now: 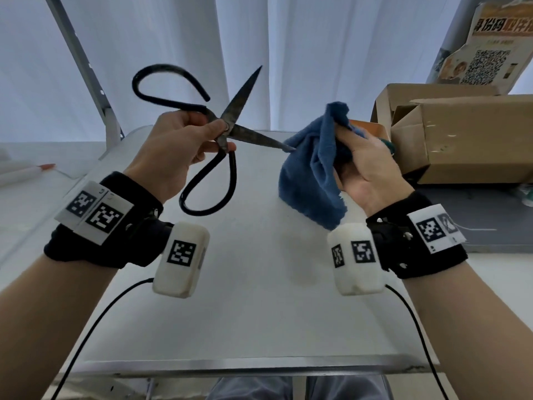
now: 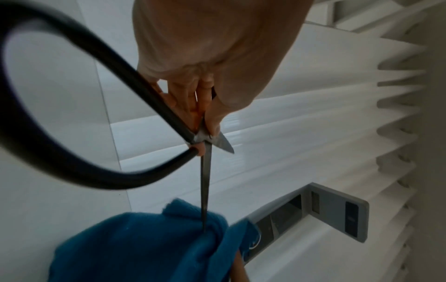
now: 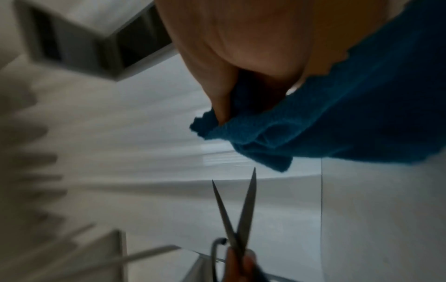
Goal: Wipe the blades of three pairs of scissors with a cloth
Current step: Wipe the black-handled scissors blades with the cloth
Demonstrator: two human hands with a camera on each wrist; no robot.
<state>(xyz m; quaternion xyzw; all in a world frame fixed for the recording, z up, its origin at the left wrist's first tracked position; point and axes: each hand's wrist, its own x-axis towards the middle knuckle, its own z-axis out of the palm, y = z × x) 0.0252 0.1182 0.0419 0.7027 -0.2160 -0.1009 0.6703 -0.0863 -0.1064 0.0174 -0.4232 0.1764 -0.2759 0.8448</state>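
Observation:
My left hand [image 1: 184,145] pinches a large pair of black iron scissors [image 1: 230,131] at the pivot, held above the white table [image 1: 245,298]. Its blades stand spread wide: one points up and away, the other points right, its tip touching a blue cloth [image 1: 311,168]. My right hand [image 1: 366,166] grips that bunched cloth, which hangs down below the palm. In the left wrist view the scissors [image 2: 205,181] run down into the cloth [image 2: 144,244]. In the right wrist view the cloth [image 3: 337,122] sits above the two blade tips of the scissors [image 3: 239,209].
An open cardboard box [image 1: 461,137] stands at the table's right, with an orange object [image 1: 372,127] behind the cloth and a printed card [image 1: 496,44] above. A white marker [image 1: 28,171] lies far left. White curtains hang behind. Cables trail from both wrist cameras.

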